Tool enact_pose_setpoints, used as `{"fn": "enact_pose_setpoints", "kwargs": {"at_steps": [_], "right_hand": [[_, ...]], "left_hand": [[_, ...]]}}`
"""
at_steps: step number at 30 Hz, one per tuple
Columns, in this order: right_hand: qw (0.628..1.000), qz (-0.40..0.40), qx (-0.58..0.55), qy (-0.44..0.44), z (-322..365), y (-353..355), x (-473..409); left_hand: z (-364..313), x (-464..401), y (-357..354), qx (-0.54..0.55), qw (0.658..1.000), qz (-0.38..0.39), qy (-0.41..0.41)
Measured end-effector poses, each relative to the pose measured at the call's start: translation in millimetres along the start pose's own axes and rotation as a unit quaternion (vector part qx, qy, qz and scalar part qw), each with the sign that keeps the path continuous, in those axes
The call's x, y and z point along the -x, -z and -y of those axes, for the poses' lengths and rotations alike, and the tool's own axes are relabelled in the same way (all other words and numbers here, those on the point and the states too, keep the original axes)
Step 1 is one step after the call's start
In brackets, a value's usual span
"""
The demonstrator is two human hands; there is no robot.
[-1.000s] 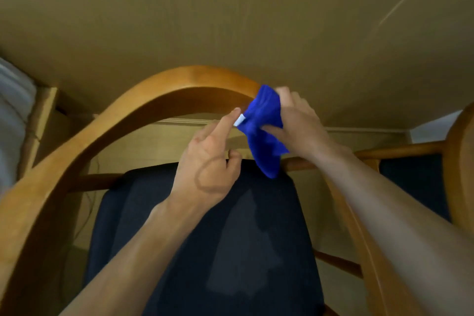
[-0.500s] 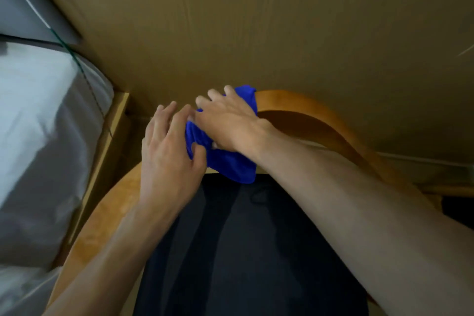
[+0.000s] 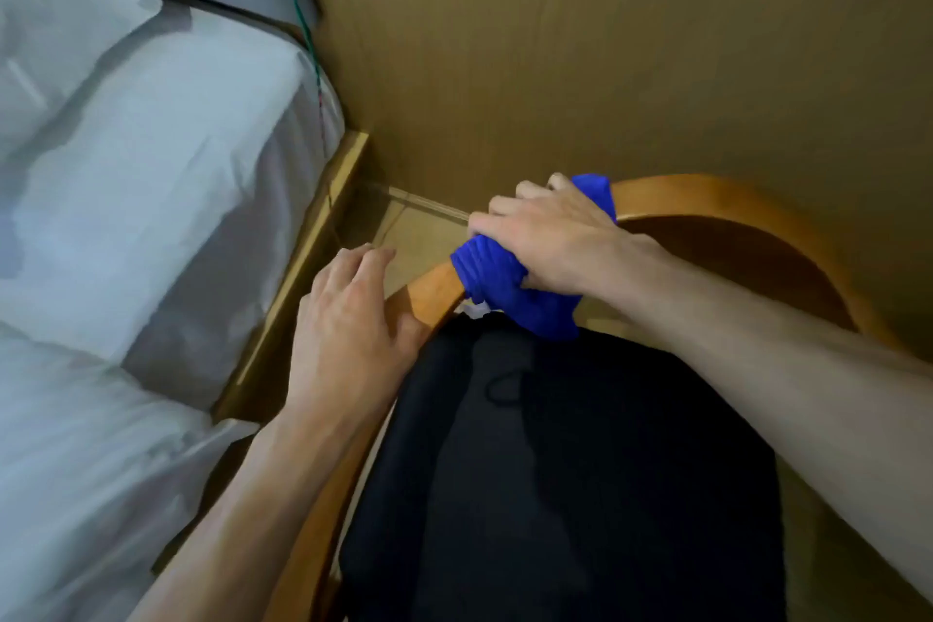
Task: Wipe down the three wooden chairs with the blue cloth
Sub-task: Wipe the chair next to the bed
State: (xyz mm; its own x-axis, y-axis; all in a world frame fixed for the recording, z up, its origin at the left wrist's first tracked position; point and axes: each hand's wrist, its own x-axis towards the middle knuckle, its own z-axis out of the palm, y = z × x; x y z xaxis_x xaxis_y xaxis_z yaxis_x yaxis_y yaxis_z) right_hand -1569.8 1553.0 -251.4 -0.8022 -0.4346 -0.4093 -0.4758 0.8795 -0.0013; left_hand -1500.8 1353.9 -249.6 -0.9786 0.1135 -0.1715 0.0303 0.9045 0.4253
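Observation:
A wooden chair with a curved back rail (image 3: 707, 202) and a dark seat cushion (image 3: 555, 470) stands below me against the wall. The blue cloth (image 3: 505, 283) is draped over the left part of the rail. My right hand (image 3: 550, 237) grips the cloth around the rail, fingers curled over the top. My left hand (image 3: 348, 318) rests on the rail's lower left stretch, fingers spread and relaxed, apart from the cloth. A small white tag shows under the cloth.
A bed with white sheets (image 3: 126, 217) and a wooden frame (image 3: 303, 278) lies close on the left. A brown wall panel (image 3: 606, 40) rises right behind the chair. A thin cord (image 3: 313, 61) hangs by the bed corner.
My right hand has slid the cloth leftward and down along the curved rail. My left hand let go of the cloth and settled on the rail. My view turned left toward the bed.

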Motion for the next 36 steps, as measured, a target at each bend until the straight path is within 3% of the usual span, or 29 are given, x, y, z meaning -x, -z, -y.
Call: {"fn": "enact_pose_setpoints", "kwargs": {"at_steps": [4,10,15,21,24,28,31,34,36], "right_hand": [[0.994,0.0,-0.032,0.102,64.4,-5.8,-17.0],[0.98,-0.048,0.04,0.188,111.4,-18.1,-4.1],[0.963,-0.044,0.1,0.248,175.6,-22.4,21.9],[0.943,-0.052,0.075,0.319,250.6,-47.8,65.9],[0.938,-0.058,0.056,0.336,271.3,-61.2,86.0],[0.931,-0.065,0.007,0.36,267.2,-65.2,103.2],[0.935,-0.068,-0.173,0.302,242.0,-62.3,115.9],[0.92,-0.137,-0.343,0.132,222.2,-65.9,127.1],[0.88,-0.134,-0.455,0.014,218.9,-66.2,123.5]], "left_hand": [[48.2,42.5,10.8,0.038,0.998,-0.022,0.048],[107.2,115.9,13.7,0.092,0.98,-0.052,0.17],[110.4,166.9,3.8,0.089,0.979,-0.057,0.172],[113.3,206.5,-7.4,0.095,0.972,-0.125,0.174],[116.1,226.6,-9.1,0.165,0.943,-0.155,0.244],[122.3,243.4,-11.1,0.342,0.87,-0.136,0.328],[129.6,241.0,-9.9,0.358,0.866,-0.066,0.344],[124.0,231.8,-5.2,0.367,0.872,0.029,0.322],[120.2,223.6,-4.4,0.335,0.896,0.01,0.291]]}}
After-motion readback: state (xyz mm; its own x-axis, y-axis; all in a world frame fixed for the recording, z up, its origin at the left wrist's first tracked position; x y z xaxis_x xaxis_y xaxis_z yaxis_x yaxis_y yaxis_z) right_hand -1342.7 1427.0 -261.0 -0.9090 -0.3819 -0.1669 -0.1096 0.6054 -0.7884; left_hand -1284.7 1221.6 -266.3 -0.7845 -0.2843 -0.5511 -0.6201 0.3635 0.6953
